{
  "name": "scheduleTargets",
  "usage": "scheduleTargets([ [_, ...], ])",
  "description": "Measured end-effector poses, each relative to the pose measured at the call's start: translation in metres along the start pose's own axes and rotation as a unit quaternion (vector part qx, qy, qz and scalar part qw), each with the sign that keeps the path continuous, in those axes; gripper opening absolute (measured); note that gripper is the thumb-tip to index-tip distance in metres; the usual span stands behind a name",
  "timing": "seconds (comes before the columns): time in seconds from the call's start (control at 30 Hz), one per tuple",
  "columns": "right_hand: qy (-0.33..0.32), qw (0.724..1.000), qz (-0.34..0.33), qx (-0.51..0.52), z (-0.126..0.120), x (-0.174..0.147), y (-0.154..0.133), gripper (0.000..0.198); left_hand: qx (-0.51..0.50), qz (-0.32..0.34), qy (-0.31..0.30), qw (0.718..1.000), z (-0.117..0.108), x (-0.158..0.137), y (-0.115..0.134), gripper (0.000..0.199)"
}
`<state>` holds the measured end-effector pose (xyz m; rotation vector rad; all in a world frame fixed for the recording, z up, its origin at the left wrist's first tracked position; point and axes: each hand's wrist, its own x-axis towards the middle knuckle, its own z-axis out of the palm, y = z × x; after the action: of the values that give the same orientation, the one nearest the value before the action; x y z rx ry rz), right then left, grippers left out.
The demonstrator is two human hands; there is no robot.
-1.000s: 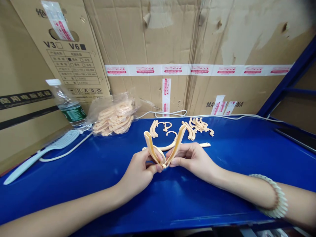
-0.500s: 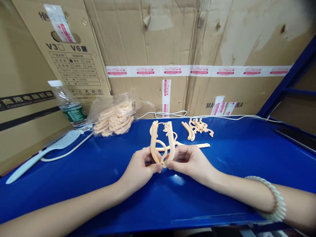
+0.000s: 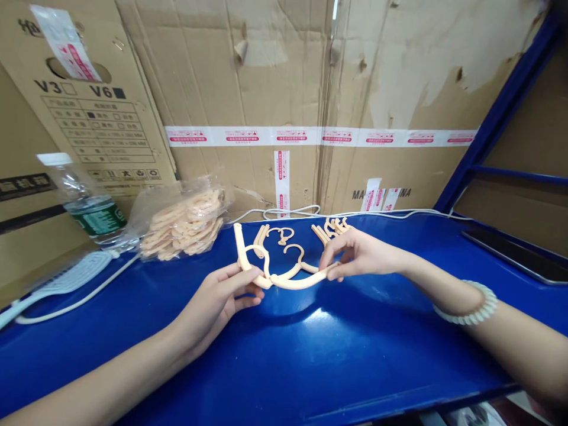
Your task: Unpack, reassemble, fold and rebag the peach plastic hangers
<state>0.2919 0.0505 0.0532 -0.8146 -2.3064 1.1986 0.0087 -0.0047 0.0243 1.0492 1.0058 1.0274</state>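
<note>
Above the blue table I hold a beige plastic folding hanger (image 3: 298, 284) between my two hands. Its left arm stands up steeply, its right arm stretches out to the right, and its hook curls up between them. My left hand (image 3: 224, 290) grips the left arm close to the centre joint, with thumb and fingers closed on it. At the far end of the right arm, my right hand (image 3: 361, 254) pinches the tip between thumb and fingers. Just behind lies another beige hanger (image 3: 293, 248), opened out, partly hidden by the held one.
Further back lie loose hanger arms (image 3: 261, 241), hooks (image 3: 284, 234) and a second pile of parts (image 3: 319, 234). At left are a clear bag of beige parts (image 3: 186, 225), a water bottle (image 3: 95, 213) and a pale hairbrush (image 3: 66, 287). A dark phone-like slab (image 3: 515, 254) lies at right.
The hanger's arms, upright and close together before, are now spread apart. My right hand has moved from the centre joint up and right to the right arm's tip. The camera view has shifted right.
</note>
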Motion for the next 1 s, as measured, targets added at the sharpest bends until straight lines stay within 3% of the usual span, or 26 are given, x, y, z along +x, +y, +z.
scheduleTargets([
  [0.1, -0.002, 0.987, -0.024, -0.161, -0.007, -0.004, -0.007, 0.014, 0.018, 0.006, 0.005, 1.0, -0.001, 0.0, 0.003, 0.022],
  [0.23, -0.028, 0.969, -0.046, -0.242, -0.001, -0.008, -0.019, 0.011, 0.05, 0.011, 0.023, 0.998, 0.001, 0.0, 0.004, 0.03],
  [0.37, -0.054, 0.96, -0.047, -0.27, 0.011, -0.009, -0.022, 0.01, 0.089, 0.066, 0.045, 0.993, 0.003, 0.002, 0.001, 0.04],
  [0.5, -0.064, 0.951, -0.049, -0.3, 0.022, -0.008, -0.02, 0.009, 0.124, 0.122, 0.089, 0.981, 0.002, 0.005, -0.001, 0.028],
  [0.73, -0.051, 0.951, -0.01, -0.304, 0.012, -0.009, -0.02, 0.009, 0.107, 0.088, 0.14, 0.98, -0.001, 0.007, 0.003, 0.047],
  [0.87, -0.049, 0.952, 0.052, -0.298, -0.002, -0.014, -0.02, 0.008, 0.094, 0.081, 0.122, 0.985, -0.005, 0.007, 0.005, 0.054],
  [1.0, -0.049, 0.949, 0.078, -0.3, -0.014, -0.019, -0.02, 0.007, 0.108, 0.116, 0.08, 0.984, -0.013, 0.009, 0.012, 0.04],
])
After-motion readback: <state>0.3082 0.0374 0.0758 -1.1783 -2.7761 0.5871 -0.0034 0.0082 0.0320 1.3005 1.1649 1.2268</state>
